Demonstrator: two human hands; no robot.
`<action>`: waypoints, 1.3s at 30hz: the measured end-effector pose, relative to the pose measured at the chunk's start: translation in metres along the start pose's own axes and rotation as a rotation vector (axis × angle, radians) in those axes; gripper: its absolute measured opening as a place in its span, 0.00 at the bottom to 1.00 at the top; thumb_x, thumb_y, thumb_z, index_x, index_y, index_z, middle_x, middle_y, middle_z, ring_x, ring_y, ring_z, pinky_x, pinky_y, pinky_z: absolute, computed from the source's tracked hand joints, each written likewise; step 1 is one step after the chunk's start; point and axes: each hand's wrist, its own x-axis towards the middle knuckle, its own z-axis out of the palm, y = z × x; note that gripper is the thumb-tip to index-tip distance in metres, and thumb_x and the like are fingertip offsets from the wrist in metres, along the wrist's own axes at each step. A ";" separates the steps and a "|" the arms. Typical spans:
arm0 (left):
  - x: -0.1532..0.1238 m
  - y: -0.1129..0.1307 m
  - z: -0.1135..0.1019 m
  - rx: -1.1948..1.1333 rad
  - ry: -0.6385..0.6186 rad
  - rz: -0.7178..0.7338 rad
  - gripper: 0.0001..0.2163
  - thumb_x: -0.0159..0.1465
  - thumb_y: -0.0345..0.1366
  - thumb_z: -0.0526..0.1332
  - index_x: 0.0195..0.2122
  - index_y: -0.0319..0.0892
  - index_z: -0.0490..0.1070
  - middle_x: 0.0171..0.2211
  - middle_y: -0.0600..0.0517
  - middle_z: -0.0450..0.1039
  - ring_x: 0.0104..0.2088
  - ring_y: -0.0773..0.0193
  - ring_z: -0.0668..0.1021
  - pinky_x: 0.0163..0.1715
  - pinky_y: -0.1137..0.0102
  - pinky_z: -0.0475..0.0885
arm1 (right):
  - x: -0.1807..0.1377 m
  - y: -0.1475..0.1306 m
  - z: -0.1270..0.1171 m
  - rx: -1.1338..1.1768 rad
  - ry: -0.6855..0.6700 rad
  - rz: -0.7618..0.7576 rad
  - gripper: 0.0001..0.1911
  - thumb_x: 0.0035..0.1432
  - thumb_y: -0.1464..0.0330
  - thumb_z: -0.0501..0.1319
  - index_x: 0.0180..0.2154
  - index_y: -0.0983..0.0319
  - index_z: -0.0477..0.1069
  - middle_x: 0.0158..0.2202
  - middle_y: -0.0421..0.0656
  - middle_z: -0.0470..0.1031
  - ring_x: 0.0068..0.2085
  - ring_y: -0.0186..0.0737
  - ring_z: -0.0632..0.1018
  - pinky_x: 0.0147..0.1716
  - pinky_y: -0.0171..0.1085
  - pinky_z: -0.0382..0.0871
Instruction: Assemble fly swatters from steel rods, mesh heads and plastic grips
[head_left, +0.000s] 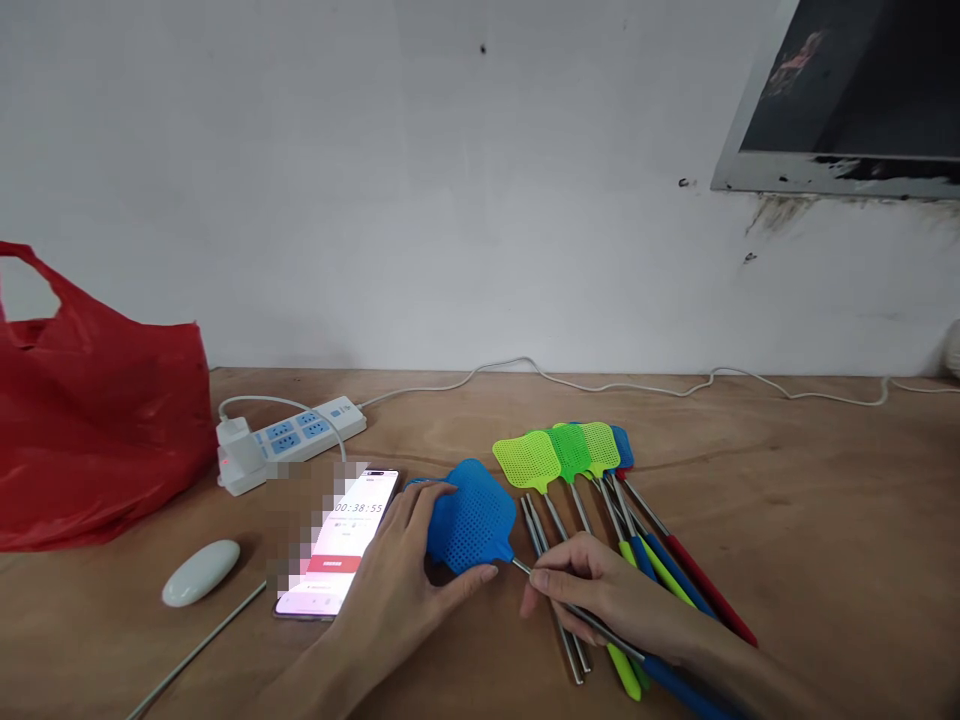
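Note:
A blue fly swatter (474,518) with a perforated head and a metal shaft lies between my hands. My left hand (401,570) grips the left side of its head, fingers bent over the upper edge and thumb below. More blue plastic shows behind these fingers; I cannot make out whether it is a second head. My right hand (600,590) pinches the metal shaft just below the head, and the blue handle runs under my right forearm. Beside and beneath this hand lie loose metal rods (568,640) and several fly swatters with yellow-green (527,460), green (571,450) and blue heads.
A lit phone (360,530) with a running timer lies left of my left hand. Further left are a white mouse-shaped object (201,573), a power strip (311,430) with a plugged-in charger, and a red plastic bag (105,420). A white cable (615,387) runs along the wall.

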 end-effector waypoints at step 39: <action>0.012 0.001 -0.009 -0.830 0.110 -0.400 0.28 0.61 0.49 0.66 0.59 0.41 0.67 0.43 0.47 0.73 0.25 0.64 0.77 0.21 0.67 0.77 | -0.002 -0.005 -0.009 0.119 0.081 -0.046 0.24 0.54 0.53 0.66 0.45 0.61 0.64 0.24 0.37 0.77 0.14 0.26 0.64 0.12 0.27 0.53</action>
